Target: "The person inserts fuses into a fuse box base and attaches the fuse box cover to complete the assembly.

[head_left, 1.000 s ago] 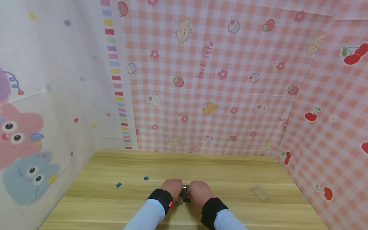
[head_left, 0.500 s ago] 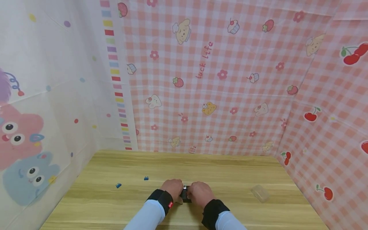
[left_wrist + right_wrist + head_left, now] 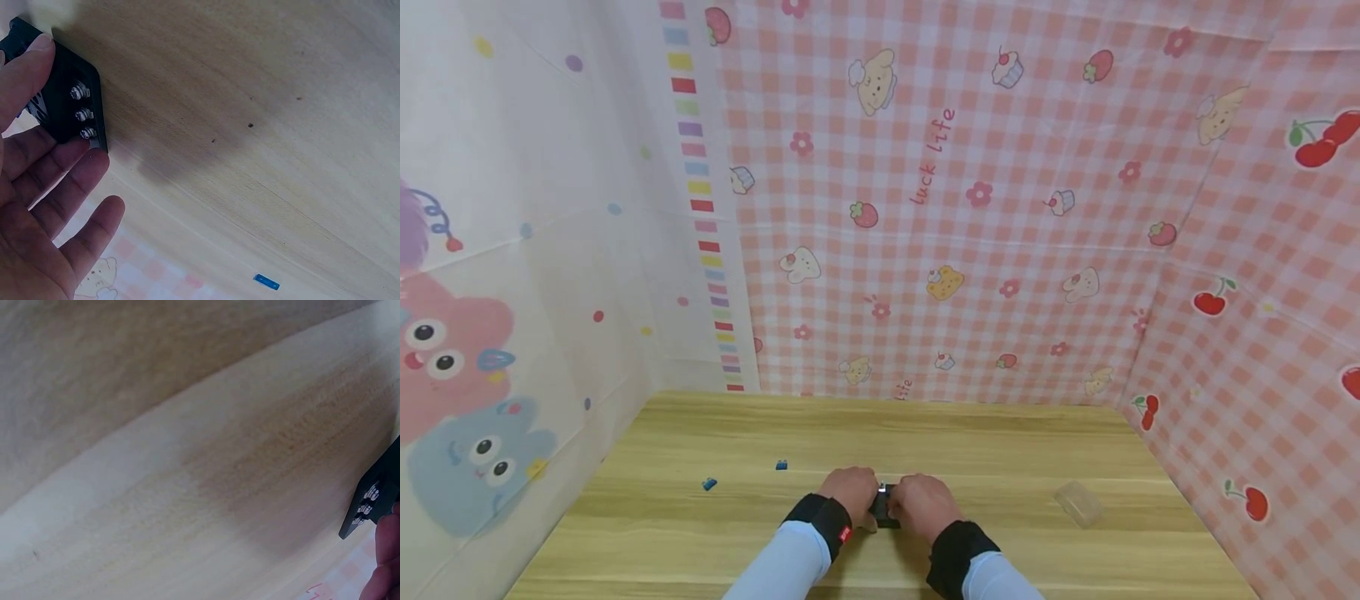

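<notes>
A black fuse block [image 3: 883,512] is held between both hands over the near middle of the table. In the left wrist view, the fuse block [image 3: 65,72] shows a row of 3 screw terminals along its edge. My left hand [image 3: 852,495] grips its left side, with the thumb [image 3: 31,72] on its face and fingers along the edge. The curled fingers of my right hand [image 3: 927,504] hold its right part; what lies under them is hidden. In the right wrist view, only fingertips [image 3: 387,544] and one corner of the block [image 3: 382,475] appear.
Two small blue blade fuses, one nearer [image 3: 710,483] and one farther [image 3: 782,465], lie on the wooden table [image 3: 1000,442] to the left. A clear plastic cover [image 3: 1079,504] sits at the right. Patterned cloths [image 3: 910,250] enclose the back and sides.
Both hands stay at the fuse block in the same place. The right hand's fingers have shifted very slightly, showing a bit more of the block between the hands.
</notes>
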A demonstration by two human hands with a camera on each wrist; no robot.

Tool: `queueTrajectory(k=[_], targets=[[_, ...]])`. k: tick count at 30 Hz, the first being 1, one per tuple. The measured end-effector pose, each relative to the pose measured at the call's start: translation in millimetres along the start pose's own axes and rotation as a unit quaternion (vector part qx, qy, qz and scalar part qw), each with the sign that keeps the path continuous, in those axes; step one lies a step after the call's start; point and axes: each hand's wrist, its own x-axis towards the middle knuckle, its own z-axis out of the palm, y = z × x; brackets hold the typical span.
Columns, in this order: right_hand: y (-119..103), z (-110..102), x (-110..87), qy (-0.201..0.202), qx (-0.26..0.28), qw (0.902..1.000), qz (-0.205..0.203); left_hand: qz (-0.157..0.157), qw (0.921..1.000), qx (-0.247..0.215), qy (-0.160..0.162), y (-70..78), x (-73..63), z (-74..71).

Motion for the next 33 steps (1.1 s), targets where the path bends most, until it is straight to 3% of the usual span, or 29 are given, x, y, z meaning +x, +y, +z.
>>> queueTrajectory(k=[9, 18, 27, 33], targets=[[-0.3, 0.4, -1.3, 0.004, 0.007, 0.9999, 0.007, 0.009, 0.9999, 0.006, -0.001, 2.5, -5.2, -8.8], [1.9, 3.1, -3.4, 0.003, 0.042, 0.9988, 0.025, 0.031, 0.9988, 0.037, 0.004, -3.1, -3.3, -1.5], [1.0, 4.5, -3.5, 0.006, 0.042, 0.9985, 0.035, 0.009, 0.9994, 0.027, -0.021, -3.5, -1.5, 0.0], [-1.9, 2.6, -3.6, -0.013, 0.041, 0.9978, 0.05, 0.005, 0.9992, 0.031, -0.024, -4.2, 0.2, 5.9]])
